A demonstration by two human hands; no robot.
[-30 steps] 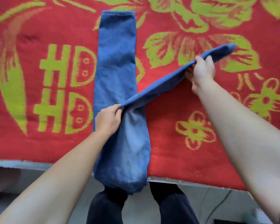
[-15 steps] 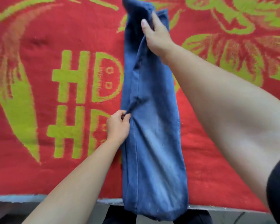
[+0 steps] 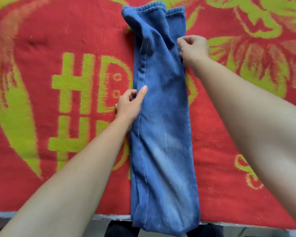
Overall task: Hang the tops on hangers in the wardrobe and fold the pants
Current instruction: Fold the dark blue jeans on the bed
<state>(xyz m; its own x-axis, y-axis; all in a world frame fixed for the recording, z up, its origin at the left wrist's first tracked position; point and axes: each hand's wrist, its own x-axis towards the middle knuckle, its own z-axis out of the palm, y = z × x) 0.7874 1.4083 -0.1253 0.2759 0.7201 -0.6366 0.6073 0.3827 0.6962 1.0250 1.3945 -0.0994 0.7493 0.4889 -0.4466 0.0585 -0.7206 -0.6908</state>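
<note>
Blue pants lie lengthwise down the middle of the table, folded leg on leg. The elastic waistband is toward the far edge and the other end hangs a little over the near edge. Cloth looks like soft washed denim: limp, middling weight, not slippery, nothing to break. It will sag and slide out of line if lifted by one point. The top layer is rucked into a diagonal ridge just short of the waistband and wants flattening first. Left hand is at the left edge of the pants about mid-length, thumb laid straight on the cloth, fingers curled at the seam, apparently nipping that edge. Right hand is at the right edge, farther up, fingers curled against the cloth; cannot tell whether any fabric is caught between them. The hands are well apart, one on each long edge. Best hold for the next fold, I judge: both corners of one end, through all layers, carried over to meet the other end. A red blanket with green figures covers the table; it is napped and may drag on the denim. The person's dark-clad legs stand at the near edge. Nothing lies in the path of the fold.
</note>
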